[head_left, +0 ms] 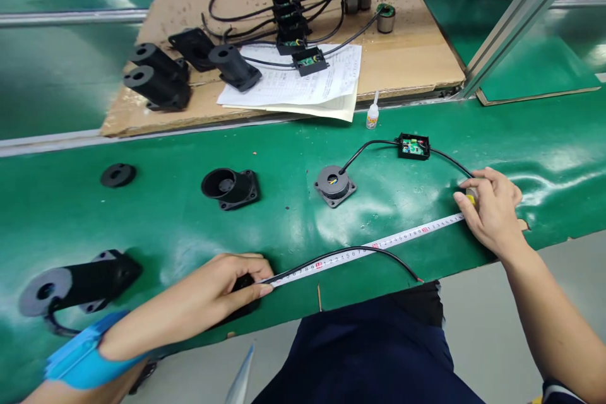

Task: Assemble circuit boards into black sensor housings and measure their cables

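Observation:
A white measuring tape (379, 243) lies stretched across the green table (293, 221) near its front edge. My left hand (227, 284) presses the tape's left end and a black cable (360, 251) down on the table. My right hand (490, 205) holds the yellow tape case at the tape's right end. The black cable runs along the tape and ends loose near the table edge. A second cable passes under my right hand to a small open black box with a circuit board (413, 146), which is wired to a round grey sensor on a square base (335, 184).
Black plastic housings lie on the table (230, 187), (78, 284), with a round black cap (118, 175). A small glue bottle (372, 115) stands by a cardboard sheet (416, 57) carrying papers, more housings and wired boxes. An aluminium frame post (516, 12) rises at right.

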A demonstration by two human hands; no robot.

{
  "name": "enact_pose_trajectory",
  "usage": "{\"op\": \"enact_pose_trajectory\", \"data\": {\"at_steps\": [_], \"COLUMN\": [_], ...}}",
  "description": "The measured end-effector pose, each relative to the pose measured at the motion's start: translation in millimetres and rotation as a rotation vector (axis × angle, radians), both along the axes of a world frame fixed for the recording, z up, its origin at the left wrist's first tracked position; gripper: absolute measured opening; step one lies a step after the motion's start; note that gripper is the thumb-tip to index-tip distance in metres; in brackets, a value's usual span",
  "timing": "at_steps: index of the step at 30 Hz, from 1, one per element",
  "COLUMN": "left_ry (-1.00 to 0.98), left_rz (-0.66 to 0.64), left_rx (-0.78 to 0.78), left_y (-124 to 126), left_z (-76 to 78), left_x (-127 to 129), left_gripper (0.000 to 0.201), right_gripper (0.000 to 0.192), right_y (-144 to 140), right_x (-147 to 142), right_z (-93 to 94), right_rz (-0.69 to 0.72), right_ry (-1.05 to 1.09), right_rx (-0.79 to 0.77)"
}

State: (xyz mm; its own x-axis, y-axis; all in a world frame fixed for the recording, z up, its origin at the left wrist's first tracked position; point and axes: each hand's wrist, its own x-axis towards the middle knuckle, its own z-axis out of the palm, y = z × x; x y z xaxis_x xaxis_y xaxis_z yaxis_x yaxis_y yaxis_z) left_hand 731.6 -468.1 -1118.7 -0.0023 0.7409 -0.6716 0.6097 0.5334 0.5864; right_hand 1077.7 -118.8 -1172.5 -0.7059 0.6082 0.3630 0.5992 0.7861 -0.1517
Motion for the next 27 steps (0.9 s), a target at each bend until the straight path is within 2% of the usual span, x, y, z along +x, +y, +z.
{"op": "enact_pose_trajectory", "data": {"at_steps": [2, 4, 8, 11, 14, 17, 22, 24, 27], "left_ry": [0.008, 0.012, 0.012, 0.001, -0.009, -0.014, -0.043, -0.042, -0.016], "left_rz": [-0.009, -0.013, -0.005, 0.003, 0.001, -0.008, -0.017, -0.025, -0.035], "left_rx": [0.02, 0.042, 0.055, 0.047, 0.03, 0.017, 0.007, -0.003, -0.04], "left_y": [1.0, 1.7, 2.9, 3.9, 5.1, 7.2, 9.1, 7.8, 4.7], "left_z": [1.3, 2.8, 7.3, 10.4, 11.9, 12.7, 12.1, 10.4, 6.5], "left_x": [1.7, 3.0, 3.6, 2.1, 0.5, 0.0, 0.8, 1.0, 1.0], "left_gripper": [0.041, 0.04, 0.039, 0.039, 0.038, 0.037, 0.037, 0.038, 0.039], "right_gripper": [0.032, 0.032, 0.029, 0.03, 0.029, 0.03, 0.037, 0.034, 0.029], "right_y": [-4.2, -8.8, -30.4, -66.3, -107.9, -134.9, -140.6, -138.2, -138.5], "right_x": [-6.6, -14.9, -31.3, -36.2, -30.6, -21.5, -24.1, -29.4, -34.5], "right_z": [5.9, 16.3, 38.5, 40.1, 28.2, 17.2, 15.9, 15.8, 12.2], "right_rz": [0.032, 0.158, 0.546, 0.658, 0.651, 0.578, 0.515, 0.505, 0.472], "right_ry": [-0.076, -0.129, -0.184, -0.062, -0.058, -0.13, -0.134, -0.096, -0.062], "right_rx": [0.059, 0.046, -0.232, -0.291, -0.175, 0.039, 0.407, 0.447, 0.401]}}
